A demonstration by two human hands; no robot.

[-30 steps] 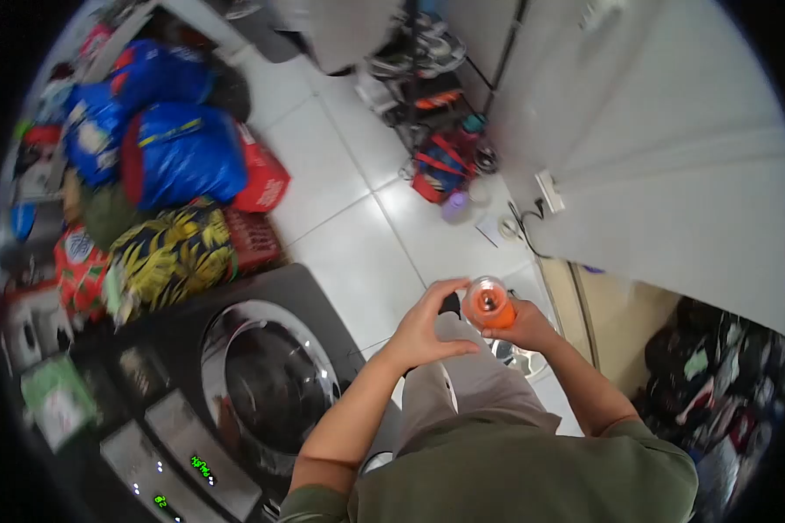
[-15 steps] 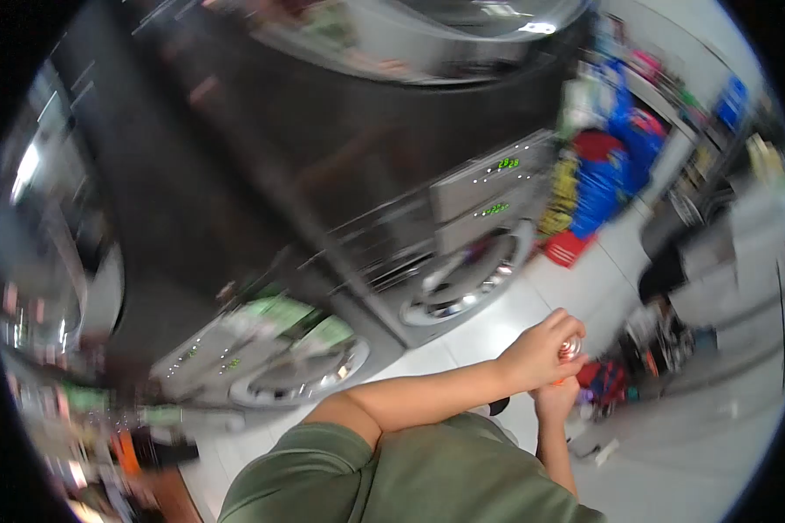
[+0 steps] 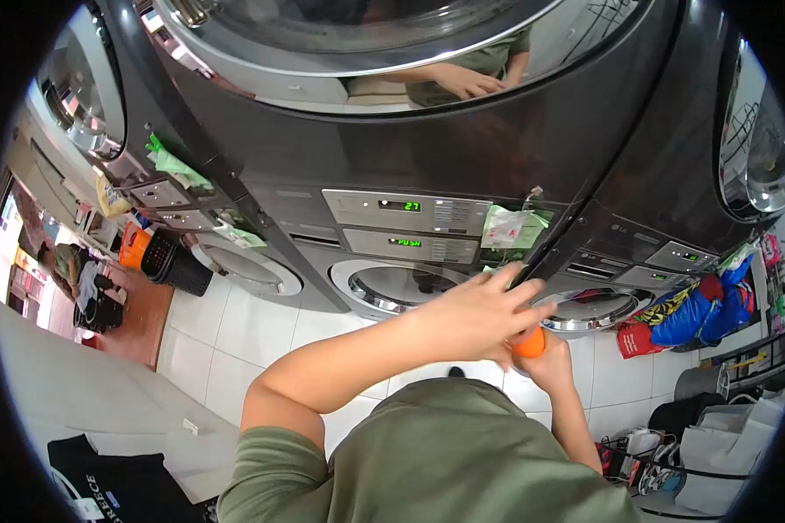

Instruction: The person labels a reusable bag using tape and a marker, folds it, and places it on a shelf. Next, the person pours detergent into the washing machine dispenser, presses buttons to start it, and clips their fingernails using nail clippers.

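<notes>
My right hand (image 3: 549, 366) is wrapped round an orange bottle (image 3: 529, 343), low in front of the machines. Over the bottle's upper part is my left hand (image 3: 488, 318), its fingers spread and slightly blurred. It partly hides the bottle, and whether its fingertips touch it I cannot tell. Just beyond the hands, a black machine (image 3: 392, 148) has a lit panel (image 3: 410, 209) reading 27. A green and white packet (image 3: 506, 228) hangs beside that panel.
More stacked machines stand on both sides. Blue bags (image 3: 676, 318) and a red bag (image 3: 638, 340) lie at the right, near a rack (image 3: 672, 475). A black basket (image 3: 176, 261) is at the left. In the left doorway a person (image 3: 68, 266) is visible. Black clothing (image 3: 118, 479) lies lower left.
The head view has turned from the floor and bags to face the machines. My left hand closed over the bottle's top half a second ago; now its fingers are spread.
</notes>
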